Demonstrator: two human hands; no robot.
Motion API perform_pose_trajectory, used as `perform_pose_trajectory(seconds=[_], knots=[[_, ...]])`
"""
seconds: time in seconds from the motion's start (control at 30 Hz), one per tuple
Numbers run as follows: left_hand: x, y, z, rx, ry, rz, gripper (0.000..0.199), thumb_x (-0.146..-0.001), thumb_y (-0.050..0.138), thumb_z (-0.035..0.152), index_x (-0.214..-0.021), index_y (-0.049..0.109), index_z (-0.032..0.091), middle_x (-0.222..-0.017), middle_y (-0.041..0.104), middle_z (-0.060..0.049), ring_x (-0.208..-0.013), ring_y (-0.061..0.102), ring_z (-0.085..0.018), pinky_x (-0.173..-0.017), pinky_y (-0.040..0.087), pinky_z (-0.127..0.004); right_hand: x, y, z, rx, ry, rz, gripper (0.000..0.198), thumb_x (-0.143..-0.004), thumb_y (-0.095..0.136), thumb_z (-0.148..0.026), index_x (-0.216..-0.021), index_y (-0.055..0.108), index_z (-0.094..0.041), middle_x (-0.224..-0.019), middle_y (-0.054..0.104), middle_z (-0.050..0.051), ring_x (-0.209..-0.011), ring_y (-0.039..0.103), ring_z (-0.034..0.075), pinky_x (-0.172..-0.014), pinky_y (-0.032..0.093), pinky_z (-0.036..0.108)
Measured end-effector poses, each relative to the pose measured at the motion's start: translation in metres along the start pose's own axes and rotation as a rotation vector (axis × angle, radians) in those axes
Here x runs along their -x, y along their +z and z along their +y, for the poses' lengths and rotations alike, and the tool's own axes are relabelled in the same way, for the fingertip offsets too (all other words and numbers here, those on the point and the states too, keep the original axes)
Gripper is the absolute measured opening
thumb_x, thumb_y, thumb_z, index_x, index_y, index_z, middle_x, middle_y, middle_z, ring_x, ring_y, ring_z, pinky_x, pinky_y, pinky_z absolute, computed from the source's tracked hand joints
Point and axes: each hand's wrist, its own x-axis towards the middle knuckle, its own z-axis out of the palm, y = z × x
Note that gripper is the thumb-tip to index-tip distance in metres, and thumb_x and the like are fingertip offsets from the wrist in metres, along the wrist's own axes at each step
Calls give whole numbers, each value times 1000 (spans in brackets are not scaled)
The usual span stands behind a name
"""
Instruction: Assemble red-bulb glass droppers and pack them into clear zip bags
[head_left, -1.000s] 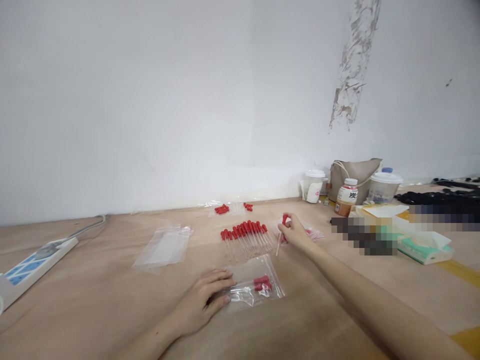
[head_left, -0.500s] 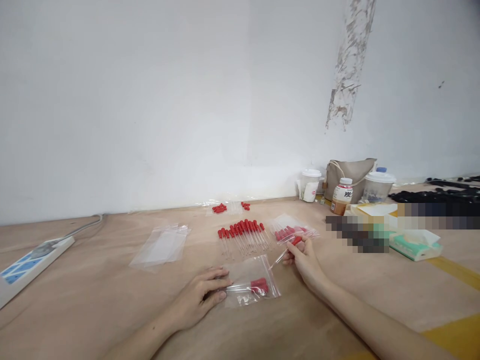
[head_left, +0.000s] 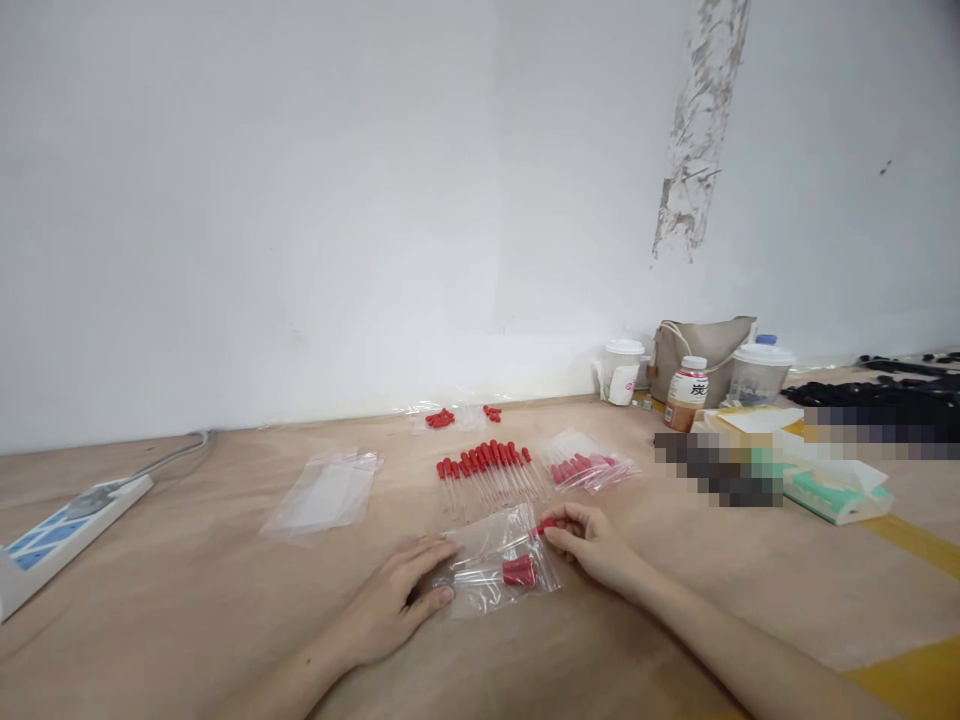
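My right hand [head_left: 596, 545] pinches the red bulb of a glass dropper [head_left: 546, 525]. Its clear tube points left, inside the open right end of a clear zip bag [head_left: 487, 600]. Within that bag lie several droppers, their red bulbs [head_left: 519, 572] bunched at the right. My left hand [head_left: 401, 600] rests on the bag's left end, fingers stretched out and thumb apart, with the tubes' ends between them. Beyond the bag, several loose droppers [head_left: 491, 458] lie in a row, bulbs away from me. To their right is another bag of red-bulbed droppers [head_left: 589, 465].
Flat clear bags [head_left: 326, 490] lie at left, near a power strip [head_left: 71, 535]. Small red bulbs [head_left: 440, 418] sit by the wall. At right stand a lidded cup [head_left: 622, 375], a bottle [head_left: 686, 395], a grey bag [head_left: 709, 345] and a green tissue pack [head_left: 840, 495].
My right hand has moved left and toward me, and the dropper's tube has gone from outside the bag to inside it. My left hand stays at the bag's left end.
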Motion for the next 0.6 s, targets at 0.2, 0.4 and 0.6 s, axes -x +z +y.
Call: perform_pose_trajectory(seconds=[0.2, 0.4, 0.6], knots=[[-1, 0, 1, -13, 6, -2, 40, -85, 45, 37, -124, 43, 30, -125, 48, -2, -115, 41, -21, -98, 32, -38, -3, 3, 8, 185, -191, -28, 11, -66, 58, -21, -76, 56, -16, -62, 54, -2, -54, 46, 9, -50, 37, 20], [-1, 0, 2, 5, 25, 25, 39, -84, 46, 38, -122, 45, 30, -123, 50, -2, -114, 43, -22, -97, 34, -39, -2, 8, 3, 281, -243, -186, 18, -75, 48, -23, -74, 64, -16, -73, 64, 3, -69, 56, 14, -62, 43, 24], [-2, -1, 3, 25, 33, -12, 33, -85, 45, 37, -118, 50, 31, -124, 50, -1, -116, 40, -21, -98, 32, -39, -27, -17, -10, 573, -110, 46, 15, -72, 50, -20, -78, 62, -13, -77, 66, 4, -71, 58, 13, -63, 42, 21]])
